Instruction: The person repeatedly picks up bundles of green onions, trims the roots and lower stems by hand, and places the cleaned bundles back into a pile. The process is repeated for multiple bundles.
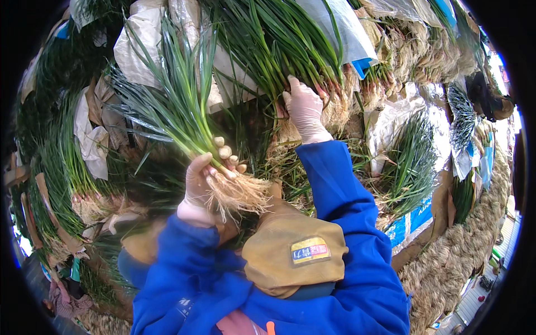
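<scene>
My left hand [197, 184], in a thin pale glove, holds a bunch of allium plants [184, 113], likely green garlic. Its fingers wrap the pinkish stem bases, the pale roots [238, 192] hang toward me, and the long green leaves fan up and left. Further off and to the right, my gloved right hand [305, 109] touches the lower stems of a larger bundle of the same plants [289, 46]. Leaves and stems hide part of its fingers, so I cannot tell whether they are closed on any stems.
White plastic sheets [140, 46] lie among the plants. More rooted bundles [90, 205] stand at the left. Loose leaves [402, 163] and a blue printed bag [412, 222] are at the right. A tan cloth cover with a label [293, 255] sits before me. A person [69, 301] is at lower left.
</scene>
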Motion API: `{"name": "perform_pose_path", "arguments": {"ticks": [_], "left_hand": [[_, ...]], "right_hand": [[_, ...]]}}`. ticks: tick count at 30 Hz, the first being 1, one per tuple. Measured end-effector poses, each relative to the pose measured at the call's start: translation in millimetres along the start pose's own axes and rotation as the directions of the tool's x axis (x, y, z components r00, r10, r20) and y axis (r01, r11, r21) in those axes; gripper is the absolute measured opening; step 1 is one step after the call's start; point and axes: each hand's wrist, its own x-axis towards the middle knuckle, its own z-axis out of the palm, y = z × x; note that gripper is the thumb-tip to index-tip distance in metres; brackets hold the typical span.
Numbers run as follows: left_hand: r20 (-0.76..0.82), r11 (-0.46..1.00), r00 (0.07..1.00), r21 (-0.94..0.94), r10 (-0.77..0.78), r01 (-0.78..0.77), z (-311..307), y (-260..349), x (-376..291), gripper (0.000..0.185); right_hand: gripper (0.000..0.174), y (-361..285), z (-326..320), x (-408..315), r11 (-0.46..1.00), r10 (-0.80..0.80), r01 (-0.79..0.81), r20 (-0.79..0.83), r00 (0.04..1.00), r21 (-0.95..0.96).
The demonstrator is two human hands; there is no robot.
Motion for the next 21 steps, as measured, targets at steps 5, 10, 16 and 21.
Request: {"name": "perform_pose_path", "arguments": {"ticks": [5,10,16,21], "left_hand": [[0.052,0.999,0.998,0.003,-0.043,0.043,1.4,3.7,8.0,0.046],[0.025,0.995,0.999,0.087,-0.041,0.039,4.2,-7.1,19.0,0.034],[-0.124,0.977,0.991,0.213,0.043,-0.016,-0.5,-3.8,7.5,0.028],[-0.152,0.966,0.987,0.244,-0.044,0.080,-6.7,-2.5,5.5,0.026]], "right_hand": [[0.018,-16.8,-31.5,-51.7,0.744,-0.054,0.084,-0.066,0.996,0.663],[0.014,-34.9,-42.3,-111.8,0.385,-0.266,-0.216,0.332,0.905,0.897],[0.013,-33.8,-42.2,-97.9,0.910,-0.173,0.020,0.334,0.927,0.414],[0.025,-54.2,-40.2,-71.1,0.695,-0.431,0.471,-0.209,0.878,0.544]]}}
